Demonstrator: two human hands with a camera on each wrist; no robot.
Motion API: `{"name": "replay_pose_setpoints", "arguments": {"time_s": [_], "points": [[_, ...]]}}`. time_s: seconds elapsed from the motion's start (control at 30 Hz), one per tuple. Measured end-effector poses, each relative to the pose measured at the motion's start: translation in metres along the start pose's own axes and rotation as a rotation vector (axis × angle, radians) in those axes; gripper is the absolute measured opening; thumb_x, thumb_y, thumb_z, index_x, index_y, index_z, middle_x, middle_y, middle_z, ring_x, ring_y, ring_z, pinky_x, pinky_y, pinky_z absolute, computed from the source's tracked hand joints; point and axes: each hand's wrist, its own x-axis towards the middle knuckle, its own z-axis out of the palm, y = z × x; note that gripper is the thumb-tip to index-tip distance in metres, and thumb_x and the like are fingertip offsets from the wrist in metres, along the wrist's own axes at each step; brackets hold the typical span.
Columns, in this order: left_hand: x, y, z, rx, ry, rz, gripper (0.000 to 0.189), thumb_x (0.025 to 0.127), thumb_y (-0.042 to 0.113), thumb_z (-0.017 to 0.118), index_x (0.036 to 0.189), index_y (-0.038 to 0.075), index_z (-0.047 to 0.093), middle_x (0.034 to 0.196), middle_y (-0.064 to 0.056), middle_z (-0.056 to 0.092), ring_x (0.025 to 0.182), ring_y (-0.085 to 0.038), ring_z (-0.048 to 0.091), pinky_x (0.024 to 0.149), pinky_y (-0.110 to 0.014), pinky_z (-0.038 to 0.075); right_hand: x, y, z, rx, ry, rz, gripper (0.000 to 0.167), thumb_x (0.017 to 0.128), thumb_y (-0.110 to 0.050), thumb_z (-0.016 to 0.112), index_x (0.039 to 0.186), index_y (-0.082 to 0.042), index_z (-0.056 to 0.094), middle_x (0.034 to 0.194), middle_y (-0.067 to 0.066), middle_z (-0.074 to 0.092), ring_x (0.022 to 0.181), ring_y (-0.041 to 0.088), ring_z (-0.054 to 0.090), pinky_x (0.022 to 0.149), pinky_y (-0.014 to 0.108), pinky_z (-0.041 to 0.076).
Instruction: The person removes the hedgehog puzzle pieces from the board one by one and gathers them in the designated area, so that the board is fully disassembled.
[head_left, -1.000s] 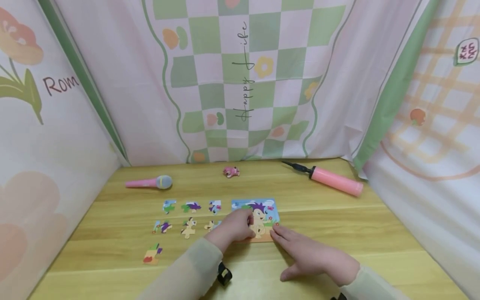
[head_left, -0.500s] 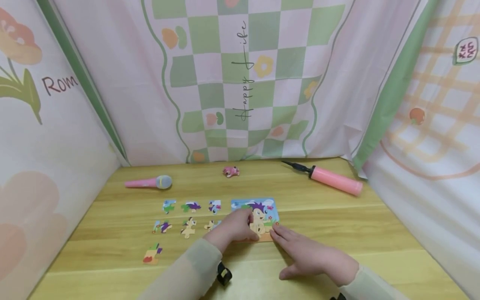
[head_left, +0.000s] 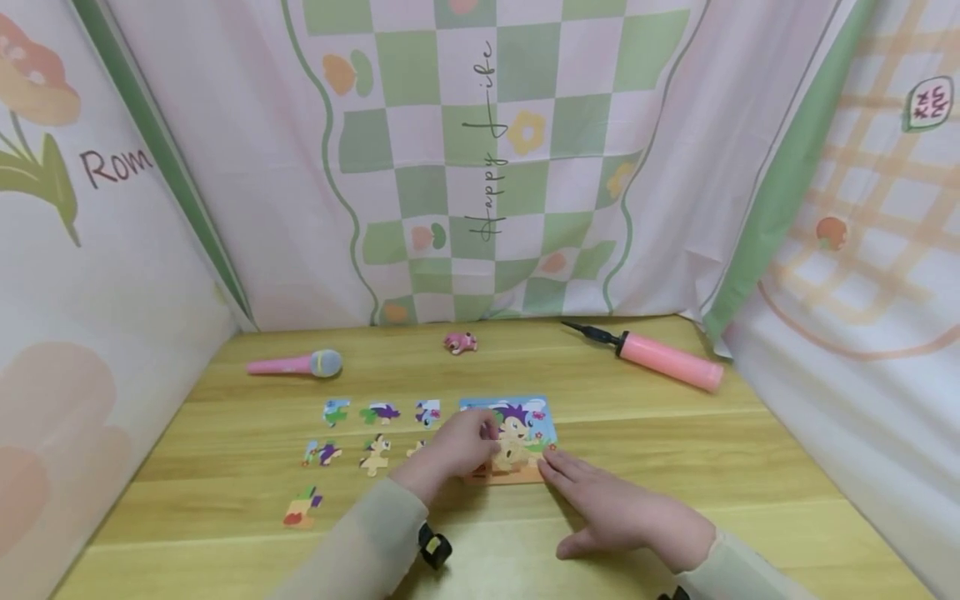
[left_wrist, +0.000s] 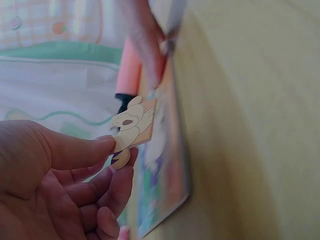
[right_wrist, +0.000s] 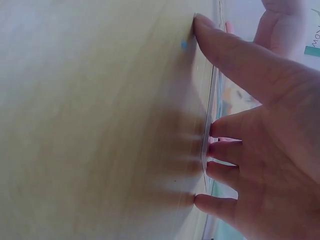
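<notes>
My left hand (head_left: 457,446) pinches a cream-and-orange jigsaw piece (left_wrist: 134,122) between thumb and fingertips. In the left wrist view the piece is tilted up off the picture puzzle board (head_left: 517,477). This board shows a purple-haired cartoon animal against blue sky, and the left hand covers part of its left side. On the board's lower right corner rest the fingertips of my right hand (head_left: 622,508), whose thumb is spread away towards the table. Several loose jigsaw pieces (head_left: 375,455) lie in rows left of the board, one partly hidden behind the left hand.
At the back left of the wooden table (head_left: 225,442) lies a pink toy microphone (head_left: 295,365). A small pink animal figure (head_left: 461,342) sits at the back middle, and a pink hand pump (head_left: 667,361) at the back right. Printed curtains (head_left: 420,167) enclose the table.
My left hand has lifted the cream-and-orange piece and drawn it slightly left and up, uncovering more of the board's lower edge. The right hand stays at the board's corner.
</notes>
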Motion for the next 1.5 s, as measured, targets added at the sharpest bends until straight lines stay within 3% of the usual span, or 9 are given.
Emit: {"name": "replay_pose_setpoints", "arguments": {"time_s": [0.27, 0.4, 0.53, 0.63, 0.8, 0.93, 1.27, 1.4, 1.5], "points": [[-0.03, -0.026, -0.054, -0.011, 0.014, 0.02, 0.011, 0.093, 0.005, 0.064, 0.085, 0.011, 0.059, 0.081, -0.005, 0.061, 0.072, -0.019, 0.058, 0.062, -0.035, 0.051, 0.001, -0.003, -0.001, 0.015, -0.013, 0.017, 0.105, 0.079, -0.062, 0.07, 0.154, -0.002, 0.027, 0.161, 0.019, 0.016, 0.145, 0.035, 0.02, 0.112, 0.053, 0.025], [-0.053, -0.044, -0.08, -0.022, 0.05, -0.027, 0.01, 0.09, 0.002, 0.065, 0.085, 0.007, 0.059, 0.079, -0.006, 0.06, 0.07, -0.02, 0.058, 0.06, -0.034, 0.051, 0.001, -0.004, -0.001, 0.018, -0.011, 0.016, 0.105, 0.079, -0.062, 0.07, 0.154, -0.002, 0.027, 0.161, 0.019, 0.017, 0.145, 0.036, 0.021, 0.112, 0.053, 0.025], [-0.077, -0.06, -0.099, -0.027, 0.066, -0.081, 0.007, 0.089, 0.001, 0.066, 0.087, 0.004, 0.06, 0.078, -0.006, 0.059, 0.069, -0.021, 0.058, 0.06, -0.034, 0.051, 0.002, -0.002, 0.0, 0.022, -0.016, 0.027, 0.105, 0.079, -0.062, 0.07, 0.154, -0.003, 0.026, 0.161, 0.018, 0.016, 0.145, 0.035, 0.02, 0.112, 0.052, 0.025], [-0.092, -0.07, -0.108, -0.008, 0.046, -0.071, 0.009, 0.088, 0.0, 0.066, 0.084, 0.005, 0.06, 0.077, -0.006, 0.058, 0.068, -0.02, 0.057, 0.06, -0.034, 0.051, 0.003, 0.0, 0.0, 0.021, -0.017, 0.034, 0.105, 0.079, -0.062, 0.07, 0.155, -0.004, 0.026, 0.161, 0.018, 0.015, 0.146, 0.034, 0.019, 0.113, 0.052, 0.024], [-0.11, -0.08, -0.111, 0.022, -0.034, -0.098, 0.012, 0.085, -0.002, 0.066, 0.082, 0.008, 0.06, 0.076, -0.005, 0.057, 0.066, -0.019, 0.054, 0.058, -0.032, 0.047, 0.003, -0.001, 0.001, 0.02, -0.016, 0.039, 0.106, 0.079, -0.063, 0.069, 0.155, -0.004, 0.025, 0.161, 0.018, 0.014, 0.146, 0.034, 0.018, 0.113, 0.052, 0.023], [-0.116, -0.086, -0.108, 0.022, -0.073, -0.108, 0.013, 0.085, -0.005, 0.065, 0.082, 0.006, 0.058, 0.075, -0.005, 0.056, 0.064, -0.019, 0.054, 0.057, -0.031, 0.045, 0.002, -0.002, 0.0, 0.026, -0.01, 0.034, 0.105, 0.079, -0.061, 0.07, 0.154, -0.002, 0.026, 0.161, 0.019, 0.014, 0.145, 0.036, 0.018, 0.112, 0.054, 0.024], [-0.115, -0.088, -0.104, 0.089, -0.018, -0.183, 0.017, 0.084, -0.005, 0.067, 0.078, 0.008, 0.058, 0.074, -0.004, 0.056, 0.062, -0.019, 0.053, 0.058, -0.032, 0.044, 0.003, -0.002, 0.0, 0.035, -0.022, 0.045, 0.104, 0.08, -0.06, 0.07, 0.155, -0.004, 0.025, 0.162, 0.018, 0.014, 0.146, 0.034, 0.017, 0.113, 0.053, 0.023], [-0.112, -0.083, -0.106, 0.114, 0.033, -0.225, 0.015, 0.084, -0.001, 0.069, 0.079, 0.01, 0.061, 0.075, -0.005, 0.056, 0.062, -0.021, 0.053, 0.053, -0.033, 0.044, 0.003, -0.002, 0.001, 0.039, -0.027, 0.046, 0.104, 0.08, -0.061, 0.07, 0.155, -0.004, 0.025, 0.162, 0.017, 0.014, 0.146, 0.034, 0.017, 0.113, 0.053, 0.023], [-0.105, -0.076, -0.108, 0.135, 0.068, -0.212, 0.014, 0.085, 0.002, 0.069, 0.08, 0.011, 0.061, 0.078, -0.004, 0.056, 0.065, -0.021, 0.053, 0.053, -0.033, 0.045, 0.003, -0.002, 0.0, 0.041, -0.026, 0.046, 0.104, 0.079, -0.061, 0.07, 0.155, -0.004, 0.025, 0.162, 0.017, 0.014, 0.146, 0.034, 0.017, 0.113, 0.053, 0.023]]}}
